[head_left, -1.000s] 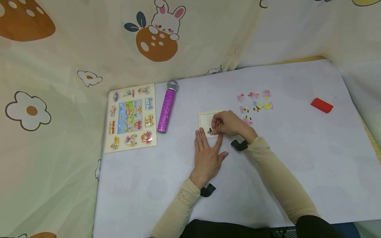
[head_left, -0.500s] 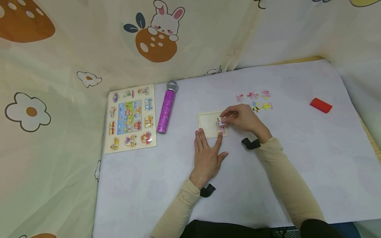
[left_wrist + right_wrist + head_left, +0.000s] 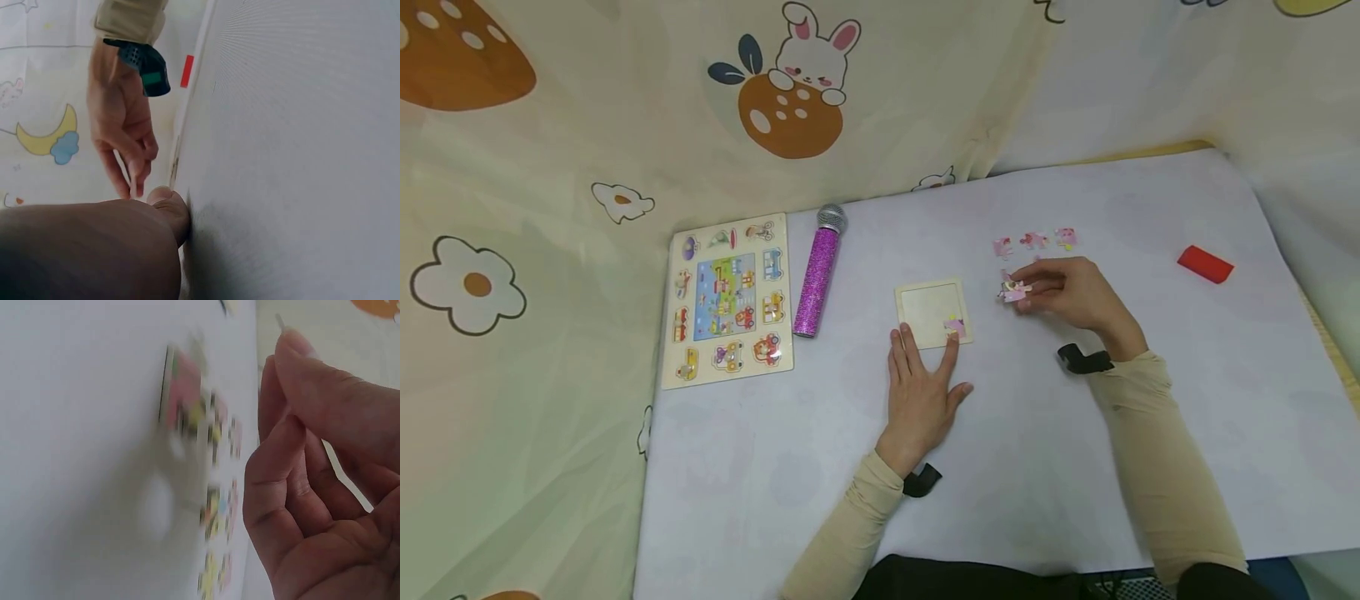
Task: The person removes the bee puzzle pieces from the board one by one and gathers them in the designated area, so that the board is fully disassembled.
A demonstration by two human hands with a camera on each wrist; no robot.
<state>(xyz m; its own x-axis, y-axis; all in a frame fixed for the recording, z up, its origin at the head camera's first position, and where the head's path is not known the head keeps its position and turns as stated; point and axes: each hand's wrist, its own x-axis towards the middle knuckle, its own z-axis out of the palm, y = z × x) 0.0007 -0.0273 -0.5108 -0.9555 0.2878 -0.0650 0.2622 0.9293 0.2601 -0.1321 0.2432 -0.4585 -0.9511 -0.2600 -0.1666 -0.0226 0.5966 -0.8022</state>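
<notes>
My right hand pinches a small jigsaw piece between thumb and fingertips, beside the loose pieces. In the right wrist view, that piece shows only as a thin edge at the fingertips of the right hand. My left hand lies flat with spread fingers, its fingertips on the lower edge of a small square puzzle frame. One pink-and-yellow jigsaw piece sits in the frame's lower right corner. Three pink pieces lie in a row behind the right hand, which partly hides others; in the right wrist view several loose pieces appear, blurred.
At the left of the white table lies a larger picture puzzle board with vehicle shapes. Next to it is a purple glitter microphone. A red block-like object lies far right. Patterned cloth hangs behind the table.
My right hand has moved right, from over the frame to the loose pieces, with a piece in its fingers. One piece shows in the frame's corner. The left hand stays put.
</notes>
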